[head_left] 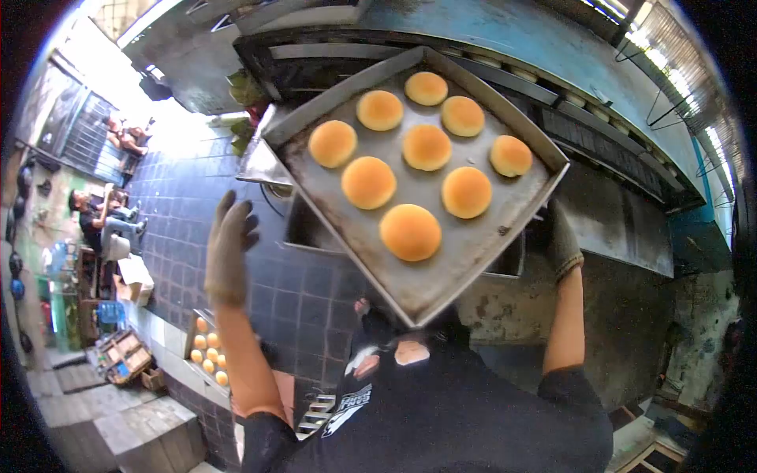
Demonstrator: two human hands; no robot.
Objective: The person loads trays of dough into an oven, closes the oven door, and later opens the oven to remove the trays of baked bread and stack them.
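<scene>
A square metal baking tray (378, 264) is up in front of me, turned cornerwise, with several round golden buns (427, 147) spaced across it. My right hand (564, 240), in a dark work glove, is at the tray's right corner; its fingers are partly hidden by the rim and appear to grip it. My left hand (229, 248), gloved too, is raised to the left of the tray, apart from it. Its fingers are stretched out and nothing is in them.
Behind the tray stands a long blue-topped oven (481, 35) with dark metal sides. Another tray of buns (206, 355) sits low at the left. Dark floor tiles (177, 193) stretch left, where a seated person (102, 217) is near boxes and bottles.
</scene>
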